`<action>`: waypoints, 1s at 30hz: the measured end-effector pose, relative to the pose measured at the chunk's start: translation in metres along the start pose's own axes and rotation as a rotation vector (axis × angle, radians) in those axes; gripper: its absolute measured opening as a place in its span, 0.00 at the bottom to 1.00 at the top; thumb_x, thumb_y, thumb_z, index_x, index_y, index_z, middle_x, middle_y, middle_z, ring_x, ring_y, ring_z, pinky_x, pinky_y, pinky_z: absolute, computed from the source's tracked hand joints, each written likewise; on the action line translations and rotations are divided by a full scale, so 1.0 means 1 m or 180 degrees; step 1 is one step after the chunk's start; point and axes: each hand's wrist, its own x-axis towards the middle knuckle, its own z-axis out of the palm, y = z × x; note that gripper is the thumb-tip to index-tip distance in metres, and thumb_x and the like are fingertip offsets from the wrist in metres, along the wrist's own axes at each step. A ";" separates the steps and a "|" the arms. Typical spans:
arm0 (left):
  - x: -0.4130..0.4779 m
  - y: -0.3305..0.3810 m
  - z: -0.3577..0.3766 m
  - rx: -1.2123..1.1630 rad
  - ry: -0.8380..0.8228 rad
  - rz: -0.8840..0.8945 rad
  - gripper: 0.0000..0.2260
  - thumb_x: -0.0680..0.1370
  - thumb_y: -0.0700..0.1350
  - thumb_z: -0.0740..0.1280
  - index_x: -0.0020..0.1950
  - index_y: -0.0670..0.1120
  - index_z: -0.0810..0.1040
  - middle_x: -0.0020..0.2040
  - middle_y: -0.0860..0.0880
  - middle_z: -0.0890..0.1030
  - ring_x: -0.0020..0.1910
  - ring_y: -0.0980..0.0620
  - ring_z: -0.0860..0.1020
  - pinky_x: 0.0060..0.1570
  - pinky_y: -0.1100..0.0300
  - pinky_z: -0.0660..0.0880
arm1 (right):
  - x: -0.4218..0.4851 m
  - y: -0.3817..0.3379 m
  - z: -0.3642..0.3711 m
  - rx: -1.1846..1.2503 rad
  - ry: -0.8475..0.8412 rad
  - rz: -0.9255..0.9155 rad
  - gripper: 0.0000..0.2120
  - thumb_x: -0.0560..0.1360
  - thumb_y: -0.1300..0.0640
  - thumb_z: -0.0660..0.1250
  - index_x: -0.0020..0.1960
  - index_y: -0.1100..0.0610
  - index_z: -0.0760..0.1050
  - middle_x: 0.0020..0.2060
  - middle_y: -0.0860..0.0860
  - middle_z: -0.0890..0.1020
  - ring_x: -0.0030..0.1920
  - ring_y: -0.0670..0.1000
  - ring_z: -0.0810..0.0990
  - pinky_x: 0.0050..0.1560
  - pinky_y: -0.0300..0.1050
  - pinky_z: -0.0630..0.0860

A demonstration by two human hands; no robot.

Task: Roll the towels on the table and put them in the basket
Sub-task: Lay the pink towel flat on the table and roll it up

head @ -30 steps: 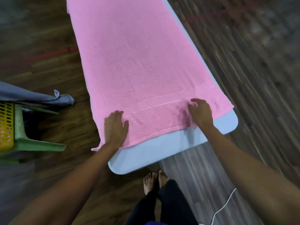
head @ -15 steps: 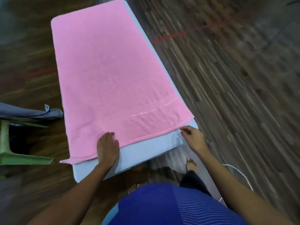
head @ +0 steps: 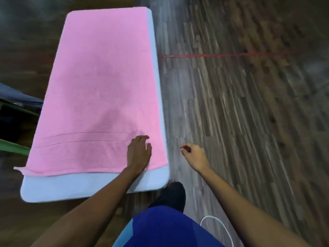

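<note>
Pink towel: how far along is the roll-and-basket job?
Done: pink towel lies spread flat along the table, no roll started. In hand: left hand rests flat on its near right corner; right hand hangs over the floor, loosely curled, holding nothing. Left: rolling it and putting it in the basket, which is not in view.

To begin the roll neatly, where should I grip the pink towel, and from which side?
Probably the near hem, at both corners, from the near end of the table. The pink towel lies flat lengthwise; that hem is free, its left corner overhanging. The left hand rests near its right corner.
</note>
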 end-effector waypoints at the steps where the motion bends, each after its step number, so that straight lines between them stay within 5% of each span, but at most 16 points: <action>1: 0.009 0.005 0.007 -0.0024 0.0074 -0.0076 0.12 0.79 0.42 0.63 0.61 0.45 0.77 0.60 0.44 0.79 0.57 0.43 0.75 0.58 0.50 0.69 | 0.013 -0.002 -0.005 -0.0069 -0.0077 -0.0055 0.11 0.79 0.58 0.63 0.59 0.55 0.79 0.53 0.51 0.82 0.49 0.46 0.77 0.49 0.36 0.71; 5: 0.049 0.020 0.033 0.0012 0.0330 -0.0487 0.09 0.79 0.45 0.63 0.58 0.47 0.78 0.56 0.47 0.80 0.53 0.45 0.76 0.55 0.49 0.73 | 0.075 -0.015 -0.026 -0.0382 -0.0400 -0.0363 0.10 0.79 0.57 0.63 0.59 0.54 0.79 0.50 0.48 0.82 0.47 0.44 0.77 0.42 0.30 0.70; 17: 0.109 0.064 0.064 -0.0185 0.1078 -0.1909 0.09 0.77 0.44 0.61 0.53 0.46 0.78 0.51 0.47 0.80 0.50 0.44 0.76 0.49 0.51 0.71 | 0.254 -0.096 -0.061 -0.1768 -0.1690 -0.1418 0.12 0.80 0.56 0.62 0.61 0.56 0.78 0.53 0.53 0.83 0.53 0.51 0.80 0.52 0.42 0.75; 25: 0.115 0.097 0.100 -0.0410 0.1547 -0.3089 0.13 0.76 0.48 0.60 0.55 0.45 0.79 0.55 0.46 0.79 0.55 0.43 0.74 0.55 0.50 0.68 | 0.333 -0.152 -0.034 -0.2775 -0.2134 -0.3447 0.16 0.76 0.63 0.63 0.61 0.55 0.77 0.60 0.55 0.76 0.59 0.57 0.73 0.58 0.51 0.73; 30: 0.136 0.116 0.106 -0.0256 0.1710 -0.3598 0.17 0.73 0.52 0.68 0.59 0.46 0.79 0.58 0.46 0.79 0.56 0.43 0.75 0.54 0.49 0.71 | 0.385 -0.185 -0.019 -0.3568 -0.2305 -0.4317 0.26 0.70 0.66 0.64 0.67 0.54 0.70 0.65 0.56 0.70 0.62 0.59 0.69 0.57 0.53 0.72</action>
